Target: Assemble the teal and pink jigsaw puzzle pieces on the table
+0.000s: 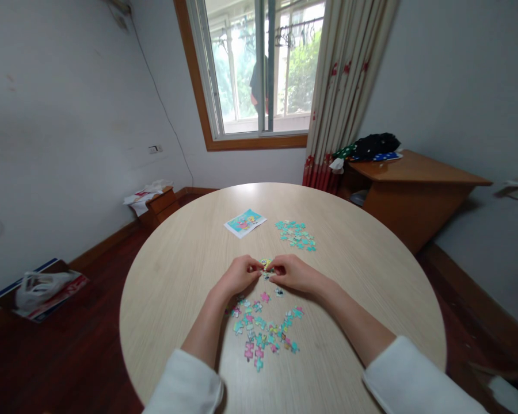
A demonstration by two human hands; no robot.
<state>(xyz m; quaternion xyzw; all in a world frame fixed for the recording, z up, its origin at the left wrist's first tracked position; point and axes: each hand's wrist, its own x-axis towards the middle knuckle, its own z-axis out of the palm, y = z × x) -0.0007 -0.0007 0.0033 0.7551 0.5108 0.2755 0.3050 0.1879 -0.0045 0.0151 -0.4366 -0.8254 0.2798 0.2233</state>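
Both my hands meet near the middle of the round table, over a small cluster of yellow jigsaw puzzle pieces [265, 263]. My left hand [242, 273] pinches at the left side of the cluster, thumb and fingertips closed. From the right, my right hand [292, 272] has its fingertips closed on the same pieces, partly covering them. A single dark and white puzzle piece [278, 292] lies just below my right hand, and a pink puzzle piece [265, 297] is close to it. Nearer to me, loose pink, teal and yellow puzzle pieces [261, 338] are scattered between my forearms.
A printed picture sheet [245, 222] lies beyond my hands, with a pile of teal puzzle pieces [297, 236] to its right. The round table [168, 299] has a curved edge. A wooden desk [423, 167] with cloths stands at right; a person [259, 86] is outside the window.
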